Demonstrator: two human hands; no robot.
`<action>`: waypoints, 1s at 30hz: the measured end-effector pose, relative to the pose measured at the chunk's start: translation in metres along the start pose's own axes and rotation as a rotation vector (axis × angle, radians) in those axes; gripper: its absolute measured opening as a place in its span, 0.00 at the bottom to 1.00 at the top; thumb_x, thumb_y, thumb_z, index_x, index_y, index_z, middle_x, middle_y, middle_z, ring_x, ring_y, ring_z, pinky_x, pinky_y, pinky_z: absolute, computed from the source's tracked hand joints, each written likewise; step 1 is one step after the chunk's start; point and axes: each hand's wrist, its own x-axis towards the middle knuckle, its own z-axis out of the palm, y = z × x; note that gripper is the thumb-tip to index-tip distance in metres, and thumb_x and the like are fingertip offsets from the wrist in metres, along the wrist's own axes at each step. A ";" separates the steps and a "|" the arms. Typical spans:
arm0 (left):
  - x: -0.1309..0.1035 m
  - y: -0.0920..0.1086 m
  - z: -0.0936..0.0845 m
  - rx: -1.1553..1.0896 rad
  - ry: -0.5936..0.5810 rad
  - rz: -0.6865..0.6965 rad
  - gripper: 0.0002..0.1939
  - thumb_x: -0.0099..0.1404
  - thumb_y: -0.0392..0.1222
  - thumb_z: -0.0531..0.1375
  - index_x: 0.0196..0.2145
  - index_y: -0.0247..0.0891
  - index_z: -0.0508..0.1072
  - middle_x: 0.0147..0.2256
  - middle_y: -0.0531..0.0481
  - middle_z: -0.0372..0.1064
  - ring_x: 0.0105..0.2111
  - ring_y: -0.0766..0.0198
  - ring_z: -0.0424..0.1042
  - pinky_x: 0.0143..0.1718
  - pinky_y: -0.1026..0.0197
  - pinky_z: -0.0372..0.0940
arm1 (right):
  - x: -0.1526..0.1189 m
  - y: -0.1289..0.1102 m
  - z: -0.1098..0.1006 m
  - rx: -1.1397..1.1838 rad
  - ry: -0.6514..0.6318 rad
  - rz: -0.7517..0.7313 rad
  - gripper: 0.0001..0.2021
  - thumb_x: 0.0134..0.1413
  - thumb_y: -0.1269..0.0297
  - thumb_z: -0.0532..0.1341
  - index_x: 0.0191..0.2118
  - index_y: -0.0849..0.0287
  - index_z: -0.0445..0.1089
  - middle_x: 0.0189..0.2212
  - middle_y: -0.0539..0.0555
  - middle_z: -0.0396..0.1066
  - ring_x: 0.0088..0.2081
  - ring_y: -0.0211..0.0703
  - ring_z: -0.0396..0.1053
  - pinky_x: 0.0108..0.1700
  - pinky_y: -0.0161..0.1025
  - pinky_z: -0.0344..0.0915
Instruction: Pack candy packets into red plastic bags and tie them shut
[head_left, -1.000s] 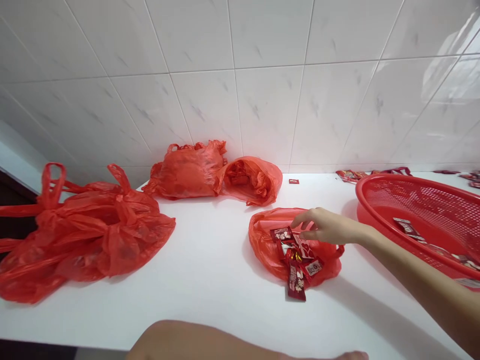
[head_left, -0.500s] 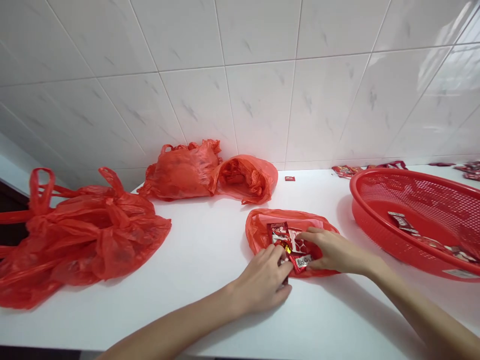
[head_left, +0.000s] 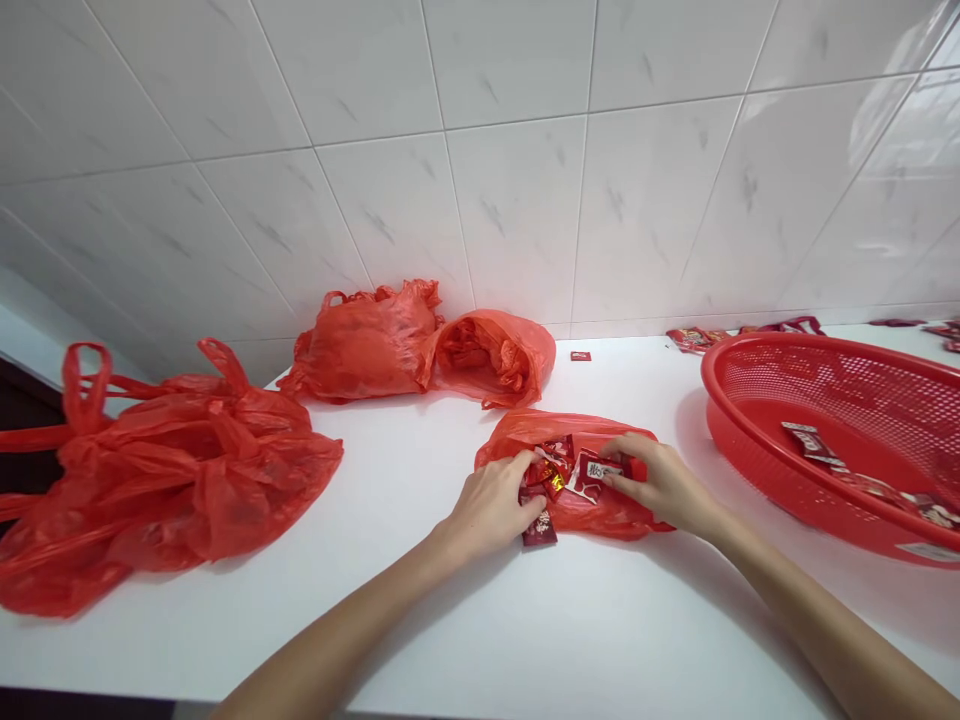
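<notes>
Pinching a small packet (head_left: 594,468) between thumb and fingers, the right hand (head_left: 656,485) sits over the right side of a flattened red bag (head_left: 600,518). The packet reaches leftward from the fingertips, with its pale label facing up and its far end near the middle of the pile.

The left hand (head_left: 491,510) curls over the pile's left edge, thumb below and fingers above; a dark packet (head_left: 540,530) pokes out under the thumb, past the bag's near edge. Whether that hand really grips it or only presses on it, I cannot tell. A gold packet (head_left: 555,484) lies between the two hands, just beside the left fingertips.

The packets look light and probably give a little, with slick, glossy wrappers that could slide over one another; a crimped end or edge seems the best place to pinch. What is inside is hidden, so hard squeezing might crush it. The bag looks thin, limp and easily creased or torn, so it is better taken by a gathered fold than by one stretched layer.
</notes>
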 end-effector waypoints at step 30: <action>0.021 -0.025 0.028 -0.359 0.245 0.043 0.17 0.61 0.33 0.61 0.48 0.41 0.73 0.45 0.47 0.78 0.45 0.54 0.76 0.50 0.50 0.70 | -0.003 -0.017 0.039 -0.203 0.131 -0.132 0.11 0.60 0.59 0.59 0.46 0.53 0.73 0.49 0.60 0.75 0.49 0.59 0.71 0.50 0.56 0.67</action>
